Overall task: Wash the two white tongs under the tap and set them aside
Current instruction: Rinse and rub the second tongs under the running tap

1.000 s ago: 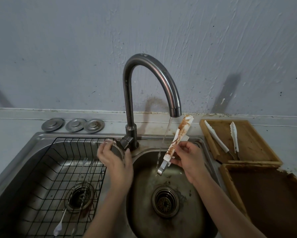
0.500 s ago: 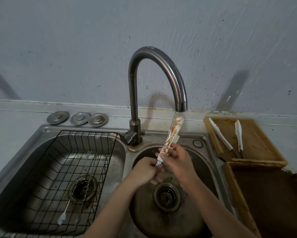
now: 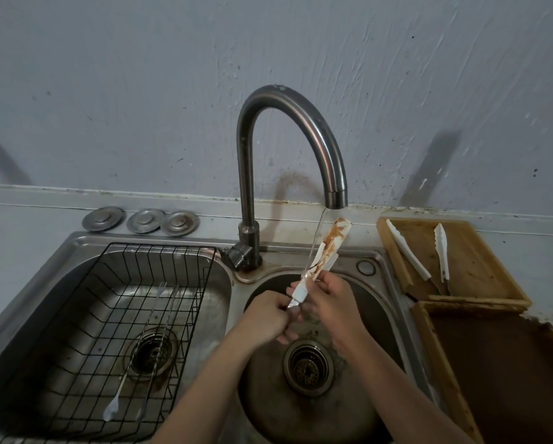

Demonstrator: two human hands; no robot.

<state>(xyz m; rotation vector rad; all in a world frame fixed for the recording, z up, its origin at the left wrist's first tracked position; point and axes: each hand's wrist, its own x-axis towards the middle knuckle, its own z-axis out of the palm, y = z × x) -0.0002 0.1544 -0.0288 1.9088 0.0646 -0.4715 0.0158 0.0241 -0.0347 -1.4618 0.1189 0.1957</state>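
Both hands over right round steel sink basin (image 3: 374, 392), under curved dark metal tap (image 3: 288, 129). Right hand (image 3: 329, 302) closed around mid-shaft of sauce-smeared white plastic tongs (image 3: 328, 248); left hand (image 3: 265, 315) pinching the lower metal hinge end. Tongs tilted, stained tip up, just beside the spout. Thin water stream (image 3: 316, 241) running along the left edge of the tongs, most of the brown smear sitting outside it.

Risks, judged from here:
- Smear not rinsing: stream narrow, stain off to one side; needs rotating into the flow.
- Wet plastic, two small pinch points: slip likely, drop into basin onto round metal drain strainer (image 3: 307, 366).
- Splash off the angled blade toward the shallow wooden tray (image 3: 480, 293) at counter's right rear, where second pair of white tongs (image 3: 422, 251) lies with arms splayed; cannot tell if clean.
- Brown residue running down onto fingers, grip loosening further.
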